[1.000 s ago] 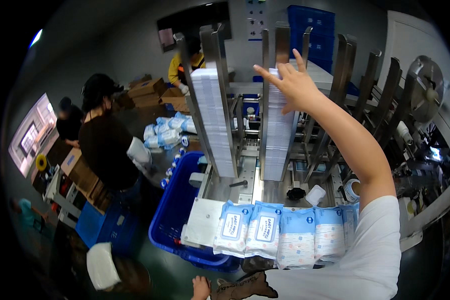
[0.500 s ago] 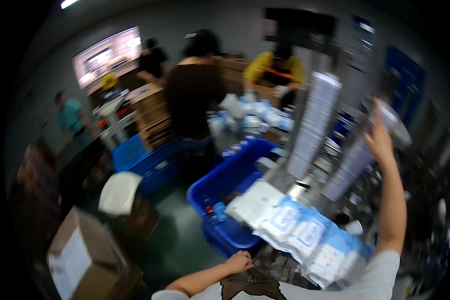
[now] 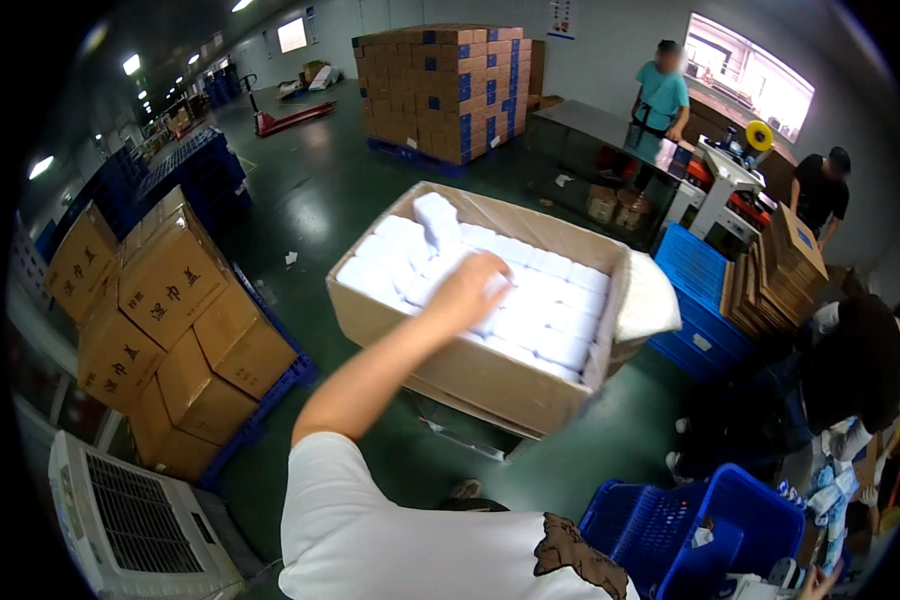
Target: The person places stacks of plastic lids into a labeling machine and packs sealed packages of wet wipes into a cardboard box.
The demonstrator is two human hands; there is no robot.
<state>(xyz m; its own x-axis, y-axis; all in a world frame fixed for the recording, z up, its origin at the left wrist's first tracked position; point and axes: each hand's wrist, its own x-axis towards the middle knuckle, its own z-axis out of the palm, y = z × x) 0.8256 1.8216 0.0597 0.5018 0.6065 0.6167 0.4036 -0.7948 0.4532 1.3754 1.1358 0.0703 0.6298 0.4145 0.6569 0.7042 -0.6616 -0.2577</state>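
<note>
My left hand [image 3: 470, 289] reaches into an uncovered cardboard box [image 3: 450, 372] in front of me. Its fingers curl over one of the white bundles [image 3: 560, 320] packed in rows there; motion blurs the fingertips. One white bundle [image 3: 436, 220] stands tilted above the others near the far left of the box. At the lower right edge, a hand that seems to be my right hand [image 3: 820, 583] shows in part, near the blue crates. Its fingers are too small and cut off to read.
Left are stacked cartons [image 3: 175, 290] on a blue pallet and a grey air cooler [image 3: 135, 520]. Blue crates [image 3: 700, 530] sit at lower right, near a person in dark clothes [image 3: 855, 360]. Behind stand a tall carton stack [image 3: 440, 95] and a person in teal [image 3: 660, 95].
My view has swung left, from the chutes of stacked white pieces and the packs to the cardboard box. My left hand has gone from near my body into the box.
</note>
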